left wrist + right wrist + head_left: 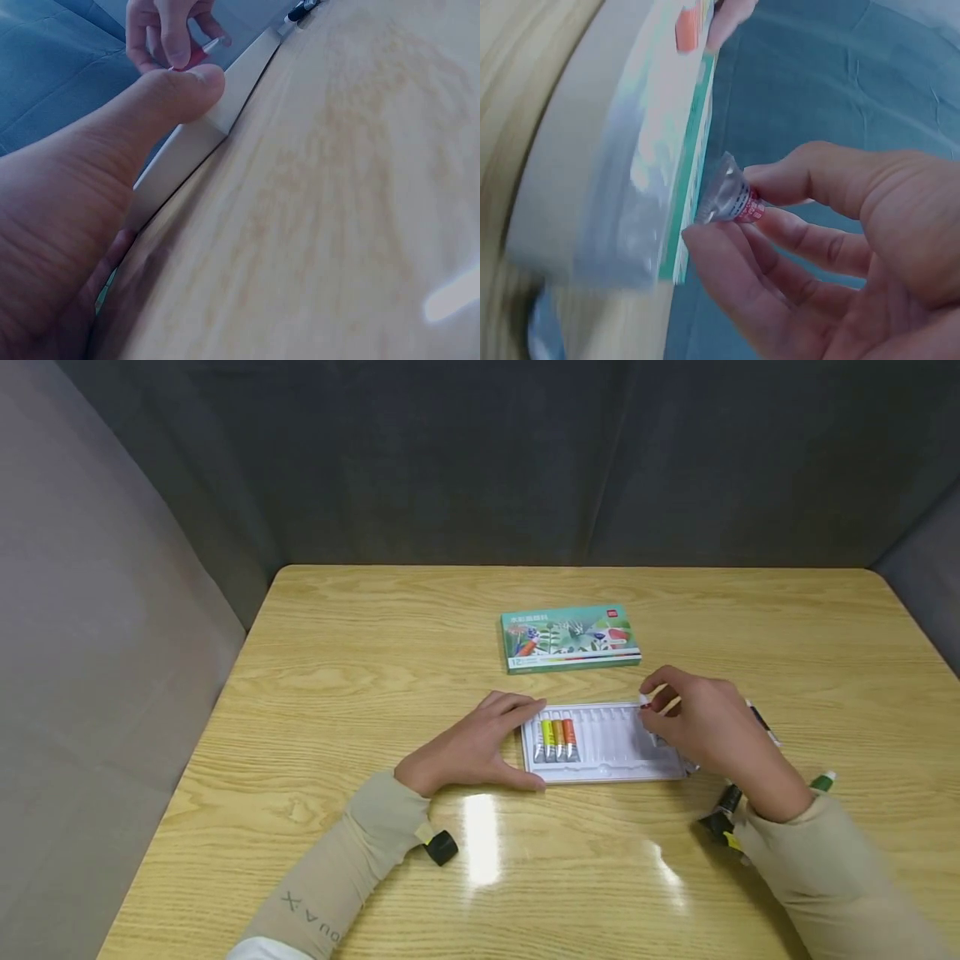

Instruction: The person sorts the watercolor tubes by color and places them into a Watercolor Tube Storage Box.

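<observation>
My left hand (472,752) grips the left end of a white plastic tray (630,772), with the thumb at the near edge and the fingers at the far corner. Several small paint tubes (558,741), among them yellow, ochre and orange ones, lie side by side in the tray's left slots. Over the tray's right end, my right hand (705,722) pinches a silver paint tube (731,195) with a red band between thumb and fingers. Its white cap (644,700) shows in the head view. In the left wrist view, the left thumb (199,90) lies against the tray's side.
Behind the tray lies a green illustrated paint box (570,639). To the right, partly behind my right arm, are a dark tube (763,723) and a green tube (823,781) with a white cap. A dark curtain (450,460) hangs beyond the table's far edge.
</observation>
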Motion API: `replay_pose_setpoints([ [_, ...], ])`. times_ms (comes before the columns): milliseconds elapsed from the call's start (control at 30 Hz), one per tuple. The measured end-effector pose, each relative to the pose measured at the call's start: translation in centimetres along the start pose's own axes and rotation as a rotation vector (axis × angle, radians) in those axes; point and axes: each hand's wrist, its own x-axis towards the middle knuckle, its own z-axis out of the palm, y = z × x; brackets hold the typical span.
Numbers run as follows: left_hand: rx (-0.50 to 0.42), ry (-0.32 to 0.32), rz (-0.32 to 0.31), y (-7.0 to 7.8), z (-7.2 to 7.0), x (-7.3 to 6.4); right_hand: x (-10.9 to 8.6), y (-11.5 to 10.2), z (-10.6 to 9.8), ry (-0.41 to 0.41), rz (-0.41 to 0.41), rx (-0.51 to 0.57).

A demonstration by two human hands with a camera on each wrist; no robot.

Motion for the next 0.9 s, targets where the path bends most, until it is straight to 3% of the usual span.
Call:
replay_pose_setpoints([
  [367, 0.001, 0.001, -0.008, 0.0, 0.0, 0.0, 1.4, -3.1, 2.4, -0.056, -0.019, 0.085],
  [567, 0.002, -0.011, -0.013, 0.0, 0.0, 0.0, 1.6, -3.8, 3.5, -0.090, -0.037, 0.111],
  [900, 0.005, -0.006, -0.007, 0.0, 0.0, 0.1, 1.7, -4.6, 4.6, -0.070, -0.074, 0.076],
])
